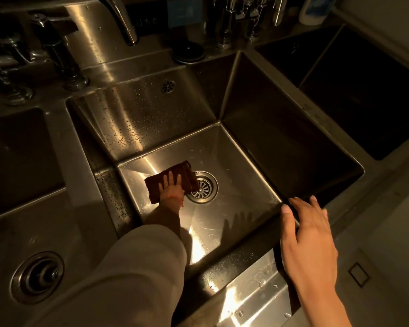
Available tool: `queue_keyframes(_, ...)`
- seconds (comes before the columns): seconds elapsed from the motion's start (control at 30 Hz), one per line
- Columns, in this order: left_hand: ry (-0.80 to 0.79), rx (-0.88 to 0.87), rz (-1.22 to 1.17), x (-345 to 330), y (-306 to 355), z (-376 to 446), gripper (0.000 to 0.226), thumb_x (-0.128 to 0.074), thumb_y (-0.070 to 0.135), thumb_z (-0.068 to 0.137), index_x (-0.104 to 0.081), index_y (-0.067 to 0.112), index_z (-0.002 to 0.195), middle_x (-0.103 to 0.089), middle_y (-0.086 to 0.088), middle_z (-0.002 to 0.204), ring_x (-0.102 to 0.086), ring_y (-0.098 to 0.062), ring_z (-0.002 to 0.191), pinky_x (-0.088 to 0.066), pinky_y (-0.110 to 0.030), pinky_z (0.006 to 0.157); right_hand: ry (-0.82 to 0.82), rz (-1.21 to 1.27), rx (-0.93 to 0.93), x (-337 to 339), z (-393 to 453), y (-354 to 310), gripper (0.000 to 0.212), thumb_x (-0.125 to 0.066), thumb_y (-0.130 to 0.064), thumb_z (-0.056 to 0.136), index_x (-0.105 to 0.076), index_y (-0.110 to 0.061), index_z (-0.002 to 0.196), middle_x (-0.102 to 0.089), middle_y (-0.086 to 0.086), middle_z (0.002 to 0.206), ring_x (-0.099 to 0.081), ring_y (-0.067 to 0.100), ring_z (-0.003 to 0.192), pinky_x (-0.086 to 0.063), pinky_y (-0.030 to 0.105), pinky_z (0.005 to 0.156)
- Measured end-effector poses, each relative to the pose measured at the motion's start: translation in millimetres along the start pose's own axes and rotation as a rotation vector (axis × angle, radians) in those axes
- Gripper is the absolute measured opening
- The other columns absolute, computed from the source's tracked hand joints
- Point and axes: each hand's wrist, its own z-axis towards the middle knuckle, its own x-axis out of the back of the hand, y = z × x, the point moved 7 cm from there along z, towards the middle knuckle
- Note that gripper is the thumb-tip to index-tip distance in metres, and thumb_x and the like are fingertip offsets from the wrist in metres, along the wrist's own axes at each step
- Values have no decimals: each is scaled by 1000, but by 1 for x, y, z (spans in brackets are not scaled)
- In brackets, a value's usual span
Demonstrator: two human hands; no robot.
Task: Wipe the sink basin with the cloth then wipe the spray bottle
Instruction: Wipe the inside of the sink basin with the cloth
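Observation:
A deep stainless sink basin [241,185] fills the middle of the view, wet with droplets on its back wall. On its floor lies a folded dark brown cloth [187,172], just left of the round drain [202,188]. My left hand [171,184] presses flat on the cloth with straight fingers, arm reaching down in a light sleeve. My right hand [307,232] rests open on the basin's front right rim. A white bottle [316,9] stands at the far right on the back ledge; its top is cut off by the frame.
A curved tap [121,17] arches over the back ledge, with more fittings [241,17] to its right. A dark round lid [188,51] sits behind the basin. Another basin with a drain [37,277] lies left, and a dark one [364,90] right.

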Motion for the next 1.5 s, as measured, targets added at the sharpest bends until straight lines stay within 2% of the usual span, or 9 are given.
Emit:
queue_keyframes(0.1, 4, -8, 1, -2, -1, -2, 70, -44, 27, 100, -1, 19, 154, 7, -12, 161, 5, -29, 149, -6, -45, 120, 22, 4, 15, 1, -1, -1, 55, -27, -45, 89, -54, -12, 123, -53, 10, 133, -20, 5, 127, -20, 41, 109)
queue_keyframes(0.17, 10, -8, 7, -1, -1, -3, 71, -45, 27, 100, -1, 19, 154, 7, -12, 161, 5, -29, 149, -6, -45, 120, 32, 11, 15, 2, -1, -2, 54, -28, -44, 89, -55, -11, 123, -53, 11, 132, -20, 4, 124, -22, 42, 108)
queue_keyframes(0.33, 5, -11, 18, -2, -1, -5, 75, -48, 27, 98, 1, 18, 154, 7, -13, 161, 5, -29, 149, -6, -45, 120, 12, -1, -4, 0, -1, 1, 53, -28, -44, 90, -53, -13, 125, -51, 9, 136, -24, 12, 134, -22, 42, 109)
queue_keyframes(0.5, 17, -5, 14, -5, -1, -12, 70, -42, 25, 101, 1, 17, 154, 8, -13, 161, 5, -30, 149, -6, -45, 121, 13, 21, -10, 1, -2, 1, 55, -27, -46, 89, -53, -14, 126, -48, 9, 138, -18, 4, 127, -25, 46, 109)
queue_keyframes(0.6, 15, 0, 12, -9, -1, -17, 69, -41, 25, 101, 2, 17, 154, 8, -13, 161, 5, -30, 149, -6, -44, 121, 7, 25, -12, 2, -2, 0, 55, -28, -45, 88, -53, -13, 126, -48, 9, 137, -22, 10, 131, -26, 48, 110)
queue_keyframes(0.77, -8, 15, 47, -21, -2, -30, 78, -49, 27, 98, 5, 16, 154, 10, -15, 161, 6, -30, 149, -6, -44, 121, -8, 27, -14, 2, -2, 0, 54, -29, -44, 89, -54, -12, 125, -51, 10, 135, -27, 19, 136, -25, 48, 111)
queue_keyframes(0.9, -12, 30, 45, -28, -4, -40, 76, -47, 28, 99, 4, 16, 154, 10, -14, 161, 6, -30, 149, -7, -44, 121, -23, 18, -3, 0, -2, 1, 46, -33, -38, 93, -53, -12, 125, -50, 9, 136, -26, 18, 137, -24, 45, 113)
queue_keyframes(1.23, -122, 78, 45, -50, -1, -69, 82, -48, 31, 98, 9, 16, 153, 16, -15, 159, 10, -32, 148, -5, -45, 121, -59, -15, -7, -3, -1, 4, 47, -31, -40, 93, -52, -13, 125, -50, 8, 137, -26, 18, 138, -19, 38, 113)
queue_keyframes(1.5, -178, 92, 47, -60, 1, -81, 77, -45, 31, 99, 7, 19, 154, 16, -13, 160, 10, -31, 149, -6, -45, 120, -75, -26, 0, -3, -3, 2, 51, -27, -43, 92, -53, -15, 125, -51, 7, 136, -26, 18, 138, -17, 37, 114)
